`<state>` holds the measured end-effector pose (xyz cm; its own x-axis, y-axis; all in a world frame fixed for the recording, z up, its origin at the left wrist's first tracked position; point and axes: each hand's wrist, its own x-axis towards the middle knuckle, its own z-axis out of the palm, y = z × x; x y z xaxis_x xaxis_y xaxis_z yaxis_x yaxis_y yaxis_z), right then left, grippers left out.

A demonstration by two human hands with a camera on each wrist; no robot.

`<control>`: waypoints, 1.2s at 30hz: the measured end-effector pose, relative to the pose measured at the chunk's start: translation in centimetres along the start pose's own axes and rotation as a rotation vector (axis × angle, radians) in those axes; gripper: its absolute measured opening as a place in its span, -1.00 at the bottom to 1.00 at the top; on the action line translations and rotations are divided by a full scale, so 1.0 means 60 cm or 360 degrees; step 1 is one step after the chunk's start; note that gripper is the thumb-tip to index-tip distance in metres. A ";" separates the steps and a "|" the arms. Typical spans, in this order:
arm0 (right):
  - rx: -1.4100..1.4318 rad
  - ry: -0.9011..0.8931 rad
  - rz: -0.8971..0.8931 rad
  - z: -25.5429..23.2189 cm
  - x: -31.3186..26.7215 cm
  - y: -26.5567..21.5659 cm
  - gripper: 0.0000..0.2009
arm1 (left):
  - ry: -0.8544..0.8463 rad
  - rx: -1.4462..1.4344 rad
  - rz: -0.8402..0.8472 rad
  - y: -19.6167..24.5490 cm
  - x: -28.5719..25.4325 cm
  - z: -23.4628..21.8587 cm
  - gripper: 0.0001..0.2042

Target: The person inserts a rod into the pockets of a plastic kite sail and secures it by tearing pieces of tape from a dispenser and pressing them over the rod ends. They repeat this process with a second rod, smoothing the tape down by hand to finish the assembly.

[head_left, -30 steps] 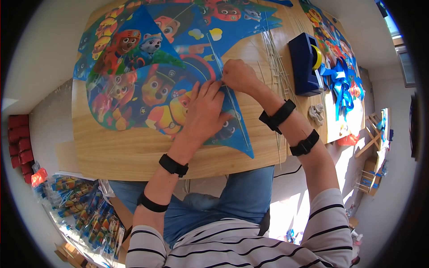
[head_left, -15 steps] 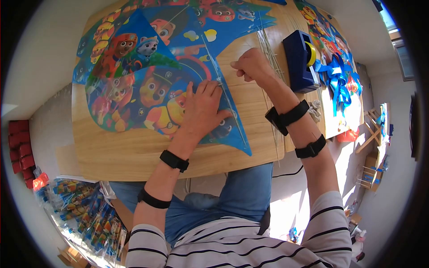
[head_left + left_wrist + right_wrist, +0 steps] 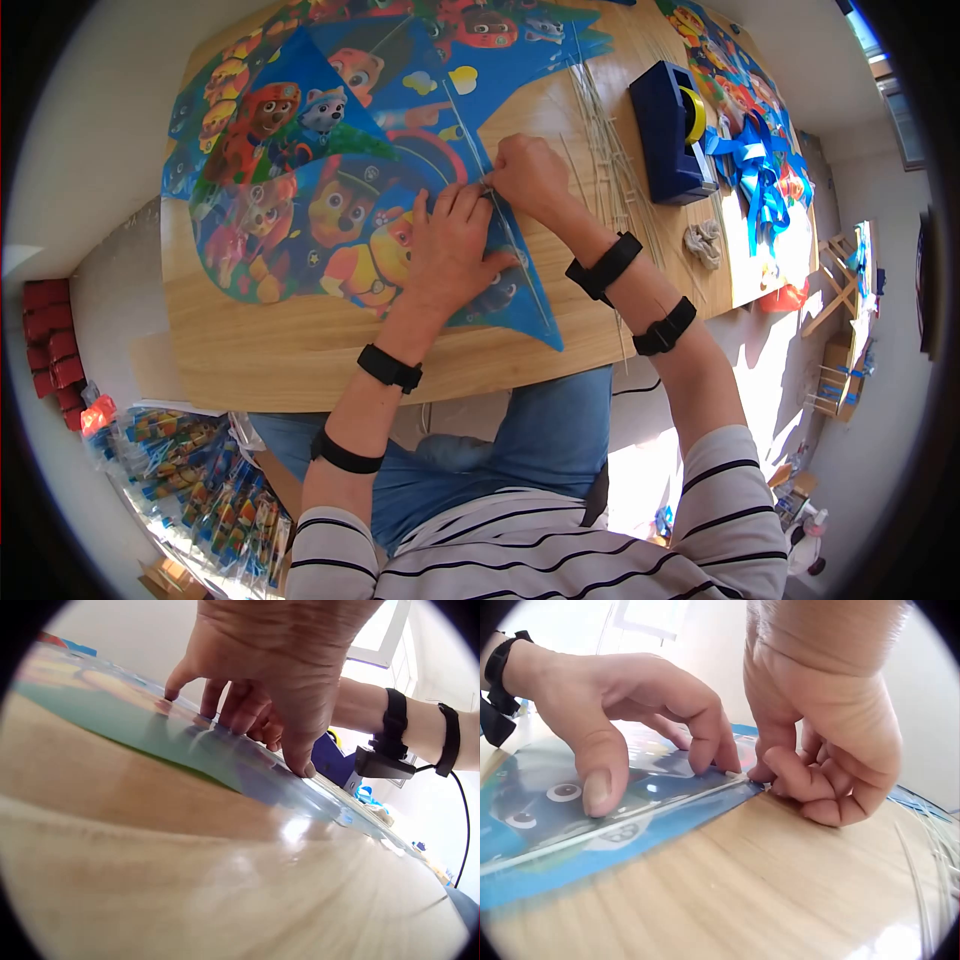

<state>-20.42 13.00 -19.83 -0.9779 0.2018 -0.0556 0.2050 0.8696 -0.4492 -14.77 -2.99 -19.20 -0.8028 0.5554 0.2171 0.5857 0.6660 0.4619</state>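
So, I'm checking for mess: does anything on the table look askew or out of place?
The thin rods beside the tape dispenser look untidy: they lie loosely crossed rather than lined up. Nothing looks spilled.

No text, label or number can be read.

Sheet [image 3: 345,165] on table [image 3: 270,360], beneath left hand [image 3: 452,243]. Right hand [image 3: 530,176] just right of it, at sheet's edge. Rod [image 3: 463,125] on sheet, along that edge, running past both hands. Loose sticks [image 3: 612,160] right of right hand; tape dispenser [image 3: 658,140] farther right, ribbon [image 3: 757,168] right of that.
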 end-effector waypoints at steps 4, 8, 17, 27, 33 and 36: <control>-0.0071 0.0120 -0.0018 0.007 0.014 0.023 -0.80 | -0.0025 -0.0011 -0.0009 -0.004 -0.002 0.000 -0.35; -0.0065 0.0107 -0.0001 0.005 0.012 0.015 -0.82 | 0.0005 -0.0018 -0.0003 -0.003 -0.002 0.002 -0.36; -0.0061 0.0068 -0.0074 0.009 0.005 0.005 -0.88 | -0.0041 -0.0034 -0.0027 -0.003 -0.003 -0.003 -0.38; 0.0017 -0.0120 -0.0101 -0.001 0.023 0.022 -0.81 | -0.0013 -0.0030 -0.0022 0.000 -0.002 -0.004 -0.36; -0.0046 -0.0068 -0.0087 0.005 0.021 0.011 -0.83 | -0.0009 -0.0035 -0.0032 0.001 -0.002 -0.003 -0.37; -0.0094 -0.0106 -0.0064 -0.001 0.021 0.002 -0.84 | -0.0003 -0.0053 -0.0016 0.003 -0.002 -0.006 -0.39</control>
<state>-21.61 13.41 -19.90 -0.9856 0.1374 -0.0984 0.1656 0.9018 -0.3991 -14.60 -3.11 -18.85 -0.8082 0.5498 0.2108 0.5737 0.6546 0.4922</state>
